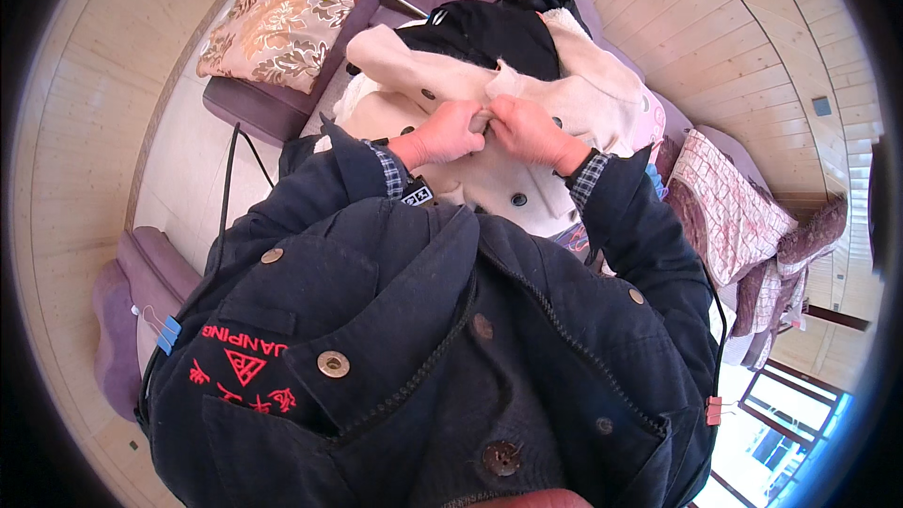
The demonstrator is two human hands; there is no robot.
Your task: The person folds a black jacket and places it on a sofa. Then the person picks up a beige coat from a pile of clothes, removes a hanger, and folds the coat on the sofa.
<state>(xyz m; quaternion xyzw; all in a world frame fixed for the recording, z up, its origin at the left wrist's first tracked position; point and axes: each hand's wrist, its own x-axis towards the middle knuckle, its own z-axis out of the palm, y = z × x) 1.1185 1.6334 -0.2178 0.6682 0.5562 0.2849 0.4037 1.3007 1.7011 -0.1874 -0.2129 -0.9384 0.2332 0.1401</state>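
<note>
A cream coat (451, 77) with dark round buttons lies spread before me on a purple sofa. My left hand (446, 132) and my right hand (532, 132) meet near the coat's middle, each with its fingers closed on the cream cloth. The fingertips are almost touching, with a small fold of fabric between them. One dark button (519, 200) shows below my right hand, and another (428, 94) lies above my left hand. A black garment (487, 35) rests at the top of the coat, partly over it.
A floral cushion (289, 17) lies on the sofa arm (254, 109) at the upper left. At the right are a patterned cushion (730, 208) and brownish-purple fabric. Another purple padded seat (116, 339) stands at the lower left. Dark cords hang along both my sleeves.
</note>
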